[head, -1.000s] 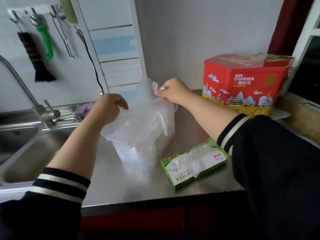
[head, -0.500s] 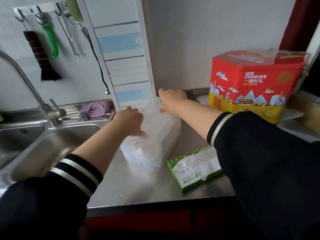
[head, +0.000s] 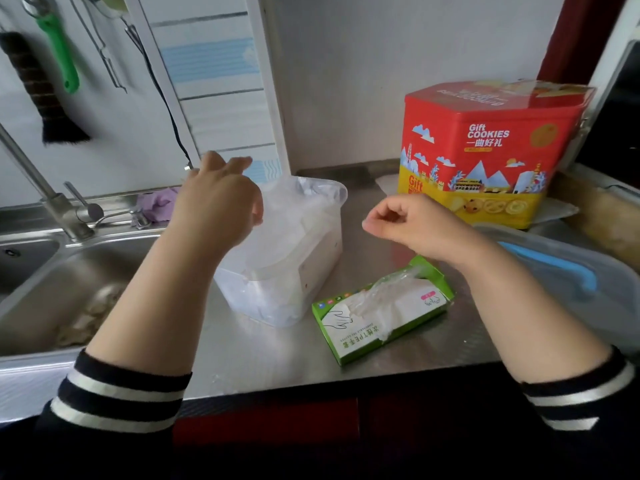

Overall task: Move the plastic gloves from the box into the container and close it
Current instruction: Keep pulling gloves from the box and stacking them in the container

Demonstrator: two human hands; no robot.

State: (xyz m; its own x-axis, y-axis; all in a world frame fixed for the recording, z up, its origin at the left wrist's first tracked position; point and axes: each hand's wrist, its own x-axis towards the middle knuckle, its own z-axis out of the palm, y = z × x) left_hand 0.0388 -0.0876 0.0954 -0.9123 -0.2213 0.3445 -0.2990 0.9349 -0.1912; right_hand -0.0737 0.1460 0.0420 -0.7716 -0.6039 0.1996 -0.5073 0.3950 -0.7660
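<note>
- Steel desk [head: 263, 355]: carries everything listed below.
- Clear container [head: 311, 251], the landmark: open-topped, packed with crumpled plastic gloves [head: 298, 206] mounding at its rim.
- Lid [head: 568, 278], clear with blue seal: well right of container, at desk edge.
- Green box [head: 381, 310]: just right-front of container, more gloves trailing from its slot.
- Left hand [head: 218, 202]: over container's left rim, grip relaxed open, holding nothing.
- Right hand [head: 412, 223]: right of container, above box, fingers loosely curled, empty.
- Advice: press mound flat below rim before fetching more; stray film would likely stop lid seating.
</note>
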